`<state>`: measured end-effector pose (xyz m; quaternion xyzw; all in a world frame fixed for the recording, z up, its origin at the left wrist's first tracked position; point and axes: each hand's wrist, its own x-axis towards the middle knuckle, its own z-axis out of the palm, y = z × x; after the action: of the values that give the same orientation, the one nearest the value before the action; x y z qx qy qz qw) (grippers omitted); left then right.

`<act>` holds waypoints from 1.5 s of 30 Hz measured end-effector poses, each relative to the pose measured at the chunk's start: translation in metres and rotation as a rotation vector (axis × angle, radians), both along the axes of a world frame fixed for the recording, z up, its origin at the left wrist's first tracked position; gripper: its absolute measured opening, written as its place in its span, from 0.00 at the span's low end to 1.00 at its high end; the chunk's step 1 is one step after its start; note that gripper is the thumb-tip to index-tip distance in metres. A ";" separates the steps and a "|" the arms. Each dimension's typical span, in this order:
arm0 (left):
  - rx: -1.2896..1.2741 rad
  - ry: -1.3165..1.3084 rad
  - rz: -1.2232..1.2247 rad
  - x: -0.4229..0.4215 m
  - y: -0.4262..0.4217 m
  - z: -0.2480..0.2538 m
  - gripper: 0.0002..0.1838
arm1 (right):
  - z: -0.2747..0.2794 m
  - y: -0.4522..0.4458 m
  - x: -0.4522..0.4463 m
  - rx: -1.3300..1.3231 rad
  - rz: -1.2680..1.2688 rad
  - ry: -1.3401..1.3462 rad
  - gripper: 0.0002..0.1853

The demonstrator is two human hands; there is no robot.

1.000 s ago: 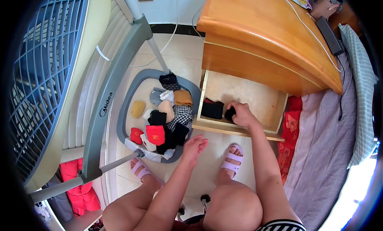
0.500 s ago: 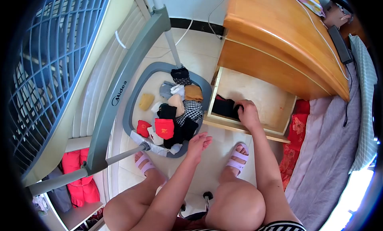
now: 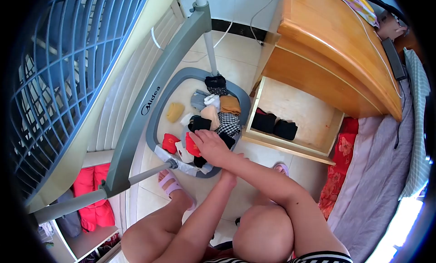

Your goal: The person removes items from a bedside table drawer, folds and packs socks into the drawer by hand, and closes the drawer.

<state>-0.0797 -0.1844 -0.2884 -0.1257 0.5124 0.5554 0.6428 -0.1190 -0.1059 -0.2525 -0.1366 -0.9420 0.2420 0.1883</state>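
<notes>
"What was seen around the open drawer (image 3: 299, 97), largest first?"

"A fan (image 3: 81, 58) with a blue grille was seen well to its left, carried on a grey stand (image 3: 150, 92) marked Midea. The wooden cabinet (image 3: 336, 49), from which the drawer was pulled out, was seen just above it in the view, and a purple cloth (image 3: 377, 172) was spread to its right."

"And on the floor?"

"Just left of the drawer, a pile of rolled and folded cloth items was ringed by the stand's base (image 3: 153, 122). A checkered cloth (image 3: 229, 125) and a brown bundle (image 3: 230, 105) were placed on the pile's drawer side; a yellow bundle (image 3: 175, 112) was set farther from the drawer."

"What was held inside the drawer?"

"Two black bundles (image 3: 285, 130), laid side by side along its front wall."

"Where were the hands?"

"Both were seen left of the drawer's front. The right hand (image 3: 210, 147) was crossed over the left, its fingers laid at a red bundle (image 3: 191, 147) in the pile; whether that was gripped could not be told. The left hand (image 3: 230, 170) was partly hidden under the right wrist, so its state could not be told either."
</notes>
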 end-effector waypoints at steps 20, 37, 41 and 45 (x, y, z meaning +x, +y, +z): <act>-0.046 0.073 0.001 -0.001 0.026 0.018 0.13 | 0.069 0.083 0.154 -0.613 -0.595 0.121 0.21; -0.060 0.144 -0.127 0.007 0.032 0.017 0.12 | -0.033 0.155 0.303 -0.665 -1.151 -0.199 0.21; -0.060 0.137 -0.117 0.006 0.031 0.014 0.12 | -0.036 0.159 0.310 -0.747 -1.166 -0.345 0.22; -0.065 0.132 -0.108 0.002 0.027 0.012 0.13 | -0.028 0.156 0.304 -0.591 -1.155 -0.462 0.24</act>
<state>-0.0781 -0.1577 -0.2762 -0.0817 0.5773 0.5101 0.6323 0.1851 0.0504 -0.2806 -0.7103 -0.6288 0.3143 0.0361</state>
